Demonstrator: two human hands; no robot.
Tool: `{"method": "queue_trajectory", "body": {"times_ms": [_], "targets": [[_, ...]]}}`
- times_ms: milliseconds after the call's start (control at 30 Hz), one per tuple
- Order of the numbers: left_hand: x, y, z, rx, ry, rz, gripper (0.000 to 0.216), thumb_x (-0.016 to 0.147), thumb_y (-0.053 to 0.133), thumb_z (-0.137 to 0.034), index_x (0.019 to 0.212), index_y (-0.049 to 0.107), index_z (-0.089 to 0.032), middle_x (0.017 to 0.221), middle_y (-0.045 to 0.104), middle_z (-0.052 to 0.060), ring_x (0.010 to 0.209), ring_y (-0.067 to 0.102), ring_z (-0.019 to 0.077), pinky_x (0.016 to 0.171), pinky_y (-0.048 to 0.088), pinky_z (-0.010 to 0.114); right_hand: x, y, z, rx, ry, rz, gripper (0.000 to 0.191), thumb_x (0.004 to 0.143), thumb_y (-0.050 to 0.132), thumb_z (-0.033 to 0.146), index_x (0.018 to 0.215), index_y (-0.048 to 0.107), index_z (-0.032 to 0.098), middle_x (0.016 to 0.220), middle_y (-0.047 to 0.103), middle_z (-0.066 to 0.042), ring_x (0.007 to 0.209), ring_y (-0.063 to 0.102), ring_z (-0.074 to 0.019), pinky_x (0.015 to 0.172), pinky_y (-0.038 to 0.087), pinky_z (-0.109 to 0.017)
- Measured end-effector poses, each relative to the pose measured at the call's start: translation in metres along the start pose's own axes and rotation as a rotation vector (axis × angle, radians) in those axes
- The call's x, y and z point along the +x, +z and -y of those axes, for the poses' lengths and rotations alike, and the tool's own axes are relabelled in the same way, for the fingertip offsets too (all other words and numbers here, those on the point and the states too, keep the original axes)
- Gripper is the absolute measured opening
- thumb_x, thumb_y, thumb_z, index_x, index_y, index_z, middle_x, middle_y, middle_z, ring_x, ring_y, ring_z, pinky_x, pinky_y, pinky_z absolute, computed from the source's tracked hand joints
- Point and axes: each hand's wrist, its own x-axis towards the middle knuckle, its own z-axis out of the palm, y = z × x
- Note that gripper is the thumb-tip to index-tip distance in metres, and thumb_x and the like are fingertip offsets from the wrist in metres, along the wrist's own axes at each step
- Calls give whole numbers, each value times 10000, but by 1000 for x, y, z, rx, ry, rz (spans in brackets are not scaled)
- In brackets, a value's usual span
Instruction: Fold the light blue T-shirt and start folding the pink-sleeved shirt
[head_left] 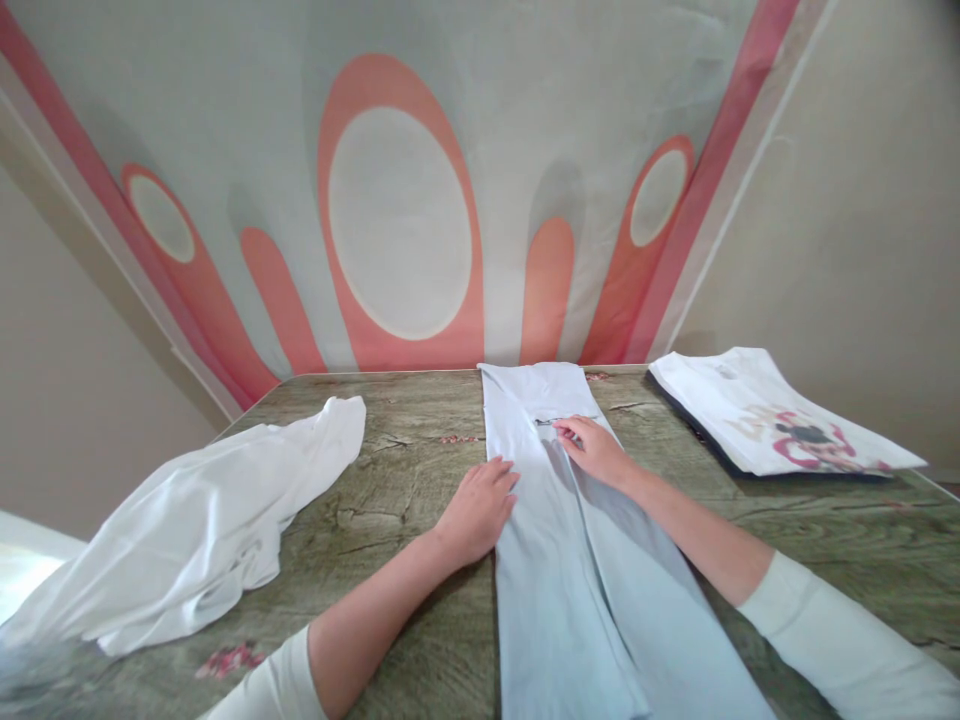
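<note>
A pale white garment (551, 560) lies lengthwise down the middle of the table, folded into a long strip with overlapping layers. A small dark mark or print (547, 422) shows near its far end. My left hand (480, 505) rests on the strip's left edge, fingers stretched over the cloth. Close to the dark mark, my right hand (592, 450) has its thumb and fingers pinched together on the upper layer. Both hands touch the same garment, and its underside is hidden.
At the left, a crumpled white garment (217, 510) spreads over the wood-patterned table (405, 500). On the right lies a folded white T-shirt (757, 410) with a cartoon print, over something dark. A wall with a pink and grey pattern (401, 220) rises behind the table's far edge.
</note>
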Motion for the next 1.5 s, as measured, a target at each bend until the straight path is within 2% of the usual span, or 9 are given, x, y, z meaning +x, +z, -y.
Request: {"method": "queue_trajectory", "body": {"times_ms": [133,333,467,600,767,1067,1233,1367,1500], "targets": [[2,18,28,119,2,36,494,950,273,-416,1378,315,-173,1476,245,99,1359,188,226,1095,163,422,-3,-2,18,76,33,147,256,846,473,254,1059,598,184,880,622,-48,762,566,-159,712,454,-277],[-3,19,30,189,64,106,612,940,194,-515,1428,197,-146,1501,145,114,1379,102,223,1098,129,406,-7,-2,37,61,-31,300,276,788,569,273,1041,615,170,823,584,-34,694,548,-147,678,453,-276],[-6,17,25,194,53,113,617,935,203,-529,1429,199,-161,1502,138,113,1377,106,242,1094,135,423,-4,-8,25,-29,-21,208,257,829,523,310,1020,626,174,928,600,-68,838,567,-178,788,456,-310],[-9,13,17,171,41,134,601,931,224,-533,1428,208,-195,1506,124,105,1375,103,274,1086,141,462,-3,-9,1,-231,-2,133,413,861,469,408,1192,556,177,1259,515,-110,1175,440,-237,1002,328,-385],[-16,6,2,133,53,188,618,917,235,-563,1433,199,-225,1511,105,95,1375,61,304,1081,121,499,-8,-2,-11,-414,90,323,603,911,265,524,1403,316,179,1474,268,-88,1350,212,-244,1078,203,-420],[-23,2,-6,77,86,253,649,894,239,-611,1441,167,-269,1517,71,72,1370,2,336,1075,87,539,-9,0,-4,-518,172,396,659,897,119,591,1440,210,230,1508,167,-24,1375,126,-220,1095,124,-456],[-16,1,12,78,146,262,668,876,228,-649,1440,152,-300,1518,66,57,1373,31,323,1072,76,538,-13,4,5,-575,285,393,655,889,88,597,1442,186,261,1513,147,3,1376,98,-227,1086,91,-505],[-3,-2,43,109,190,249,662,879,220,-648,1437,168,-295,1515,91,54,1378,48,293,1077,43,515,-26,8,15,-621,465,339,690,869,37,620,1449,153,264,1518,130,-18,1370,90,-272,1060,102,-554],[15,-3,87,139,59,186,703,866,256,-661,1440,173,-263,1510,123,82,1374,68,302,1073,64,506,-40,6,24,-667,611,297,773,823,16,685,1441,184,252,1513,134,-69,1347,115,-345,998,149,-626]]}}
